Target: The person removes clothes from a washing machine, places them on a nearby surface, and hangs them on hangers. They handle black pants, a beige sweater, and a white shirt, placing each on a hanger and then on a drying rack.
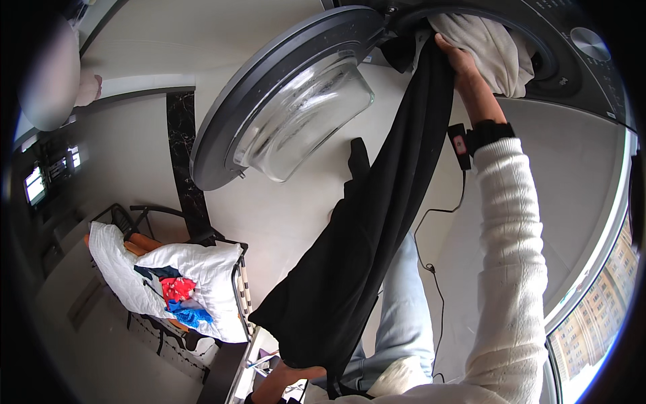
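Observation:
A long black garment (pixel 367 236) stretches between my two hands, slanting from the mouth of a front-loading washing machine (pixel 592 87) down to my lap. My right hand (pixel 459 60) grips its upper end right at the drum opening, fingers closed over the fabric. At the bottom, my left hand (pixel 296 377) is closed on the lower edge of the same garment; part of that hand is hidden by cloth. Beside my right hand, a beige cloth (pixel 488 50) bulges out over the machine's rim. Whether the garment's top is fully outside the drum, I cannot tell.
The machine's round glass door (pixel 219 131) hangs open to the left. A rack chair (pixel 239 283) with a white quilt (pixel 208 269) and red and blue cloths stands lower left. A thin cable (pixel 427 266) runs down from my right wrist. A window (pixel 592 316) lies at right.

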`<state>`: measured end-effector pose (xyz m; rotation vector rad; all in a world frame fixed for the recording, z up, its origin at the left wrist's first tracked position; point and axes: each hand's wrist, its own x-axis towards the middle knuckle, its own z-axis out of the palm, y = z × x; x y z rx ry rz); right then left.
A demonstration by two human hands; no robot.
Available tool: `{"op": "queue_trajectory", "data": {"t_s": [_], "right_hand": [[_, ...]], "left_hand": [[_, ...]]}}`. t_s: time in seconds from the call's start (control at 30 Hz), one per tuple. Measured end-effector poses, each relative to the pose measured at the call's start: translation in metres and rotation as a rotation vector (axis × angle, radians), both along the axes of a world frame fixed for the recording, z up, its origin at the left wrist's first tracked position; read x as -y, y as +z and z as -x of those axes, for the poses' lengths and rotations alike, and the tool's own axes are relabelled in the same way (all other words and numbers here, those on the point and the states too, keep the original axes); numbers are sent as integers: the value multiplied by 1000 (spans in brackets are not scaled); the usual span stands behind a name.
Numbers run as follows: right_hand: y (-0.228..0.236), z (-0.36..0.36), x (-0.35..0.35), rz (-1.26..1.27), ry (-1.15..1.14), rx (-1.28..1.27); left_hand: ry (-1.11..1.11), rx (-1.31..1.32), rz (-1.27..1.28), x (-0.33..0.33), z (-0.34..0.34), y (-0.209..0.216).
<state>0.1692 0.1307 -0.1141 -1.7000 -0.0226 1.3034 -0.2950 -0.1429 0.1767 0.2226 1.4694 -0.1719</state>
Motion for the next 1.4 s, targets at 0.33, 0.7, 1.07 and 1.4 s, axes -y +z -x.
{"op": "queue_trajectory", "data": {"t_s": [0.33, 0.7, 1.07, 1.4], "right_hand": [[-23, -27, 61, -30, 154, 593], [-8, 58, 104, 29, 80, 692], [0, 46, 64, 211, 229, 430], [141, 131, 168, -52, 234, 331]], "left_hand": [[119, 356, -501, 36, 27, -42], [323, 240, -408, 30, 73, -55], [174, 517, -374, 40, 82, -53], [395, 759, -504, 98, 175, -35]]}}
